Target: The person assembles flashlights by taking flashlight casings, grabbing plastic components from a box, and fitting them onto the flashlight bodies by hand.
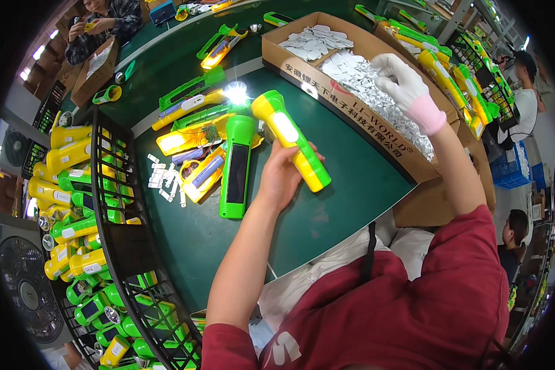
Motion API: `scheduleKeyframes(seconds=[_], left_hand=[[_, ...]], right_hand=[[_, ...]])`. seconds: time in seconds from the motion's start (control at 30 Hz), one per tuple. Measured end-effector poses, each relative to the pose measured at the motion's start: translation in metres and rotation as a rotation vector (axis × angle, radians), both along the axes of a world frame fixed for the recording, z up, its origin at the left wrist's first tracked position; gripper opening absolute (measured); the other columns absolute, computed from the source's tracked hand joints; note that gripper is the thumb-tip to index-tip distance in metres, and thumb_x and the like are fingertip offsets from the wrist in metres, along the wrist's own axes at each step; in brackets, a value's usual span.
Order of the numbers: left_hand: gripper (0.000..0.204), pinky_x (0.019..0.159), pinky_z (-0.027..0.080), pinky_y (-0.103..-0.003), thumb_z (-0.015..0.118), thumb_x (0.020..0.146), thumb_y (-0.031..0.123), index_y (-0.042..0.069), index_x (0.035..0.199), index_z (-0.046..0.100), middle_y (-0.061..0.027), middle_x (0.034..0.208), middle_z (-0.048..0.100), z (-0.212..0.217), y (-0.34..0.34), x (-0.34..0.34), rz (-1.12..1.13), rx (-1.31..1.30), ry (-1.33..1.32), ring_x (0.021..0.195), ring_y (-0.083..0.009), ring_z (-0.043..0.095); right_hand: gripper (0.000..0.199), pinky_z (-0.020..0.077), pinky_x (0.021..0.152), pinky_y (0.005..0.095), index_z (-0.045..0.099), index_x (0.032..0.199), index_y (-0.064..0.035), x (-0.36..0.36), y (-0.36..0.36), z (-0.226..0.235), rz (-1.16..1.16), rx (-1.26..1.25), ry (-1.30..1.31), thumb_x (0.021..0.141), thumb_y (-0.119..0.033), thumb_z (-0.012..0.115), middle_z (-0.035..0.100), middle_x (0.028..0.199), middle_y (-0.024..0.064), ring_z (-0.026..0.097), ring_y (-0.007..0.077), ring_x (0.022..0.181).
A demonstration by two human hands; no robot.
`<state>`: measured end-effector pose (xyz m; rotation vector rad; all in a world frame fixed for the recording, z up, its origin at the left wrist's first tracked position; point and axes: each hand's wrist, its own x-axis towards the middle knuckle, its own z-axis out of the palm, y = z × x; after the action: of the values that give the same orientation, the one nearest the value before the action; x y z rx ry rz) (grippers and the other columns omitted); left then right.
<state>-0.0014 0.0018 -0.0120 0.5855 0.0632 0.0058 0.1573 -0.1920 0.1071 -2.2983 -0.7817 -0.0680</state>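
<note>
1. The left forearm (237, 262), bare below a dark red sleeve (228, 345), reached forward from the lower edge, slanting to the right.
2. The left hand (279, 180), ungloved, was closed in a grip — part of its fingers hidden.
3. The right forearm (459, 166), also bare, angled forward and leftward.
4. The right hand (404, 89) wore a white glove with a pink cuff (427, 114) — fingers bent, tips drawn toward the thumb.
5. Both hands were well apart, the right farther forward.

Maroon short-sleeved shirt (388, 308), pale print (285, 349), right hand (401, 83) white-gloved, pink cuff (427, 115)
</note>
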Motion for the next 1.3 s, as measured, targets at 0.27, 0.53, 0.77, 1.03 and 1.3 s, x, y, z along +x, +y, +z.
scheduleKeyframes(seconds=[0.27,0.53,0.77,1.03,1.3], left_hand=[[0.042,0.082,0.044,-0.031,0.053,0.091,0.023,0.007,0.126,0.035,-0.0053,0.106,0.051,0.004,-0.002,0.001,0.147,0.373,0.079,0.093,-0.0135,0.053],[0.046,0.085,0.046,-0.033,0.05,0.089,0.017,0.005,0.131,0.034,-0.0132,0.114,0.054,0.007,0.001,0.001,0.069,0.091,-0.048,0.096,-0.0204,0.056],[0.065,0.088,0.044,-0.033,0.061,0.079,0.001,0.008,0.134,0.027,-0.012,0.112,0.054,0.003,-0.006,-0.002,0.136,0.316,-0.058,0.102,-0.0197,0.055],[0.071,0.087,0.046,-0.033,0.069,0.074,0.001,0.007,0.132,0.029,-0.0164,0.112,0.052,0.003,-0.012,0.0,0.194,0.565,-0.154,0.104,-0.0216,0.054],[0.072,0.087,0.047,-0.035,0.072,0.072,0.005,0.008,0.132,0.032,-0.0183,0.118,0.048,-0.002,-0.014,-0.001,0.292,0.688,-0.144,0.11,-0.0259,0.051]], right_hand=[[0.018,0.043,0.068,0.0218,0.059,0.094,-0.0005,-0.095,0.016,-0.009,0.207,0.243,0.452,0.08,-0.011,0.056,0.058,0.081,0.0015,0.052,0.0073,0.073],[0.016,0.0434,0.064,0.0197,0.056,0.092,-0.0019,-0.114,0.029,-0.041,0.124,0.532,0.797,0.081,-0.011,0.062,0.056,0.082,0.0003,0.053,0.0054,0.073],[0.014,0.0434,0.068,0.0197,0.057,0.091,0.0007,-0.103,0.042,-0.04,0.188,0.659,0.811,0.081,-0.008,0.062,0.056,0.079,-0.0001,0.052,0.0053,0.074],[0.022,0.0467,0.072,0.0245,0.064,0.087,0.0025,-0.085,0.056,-0.054,0.102,0.516,0.365,0.074,-0.014,0.069,0.059,0.087,0.0077,0.059,0.0117,0.078],[0.023,0.0469,0.073,0.0247,0.065,0.087,0.0035,-0.087,0.056,-0.049,0.058,0.607,0.441,0.073,-0.014,0.069,0.061,0.085,0.0081,0.06,0.012,0.078]])
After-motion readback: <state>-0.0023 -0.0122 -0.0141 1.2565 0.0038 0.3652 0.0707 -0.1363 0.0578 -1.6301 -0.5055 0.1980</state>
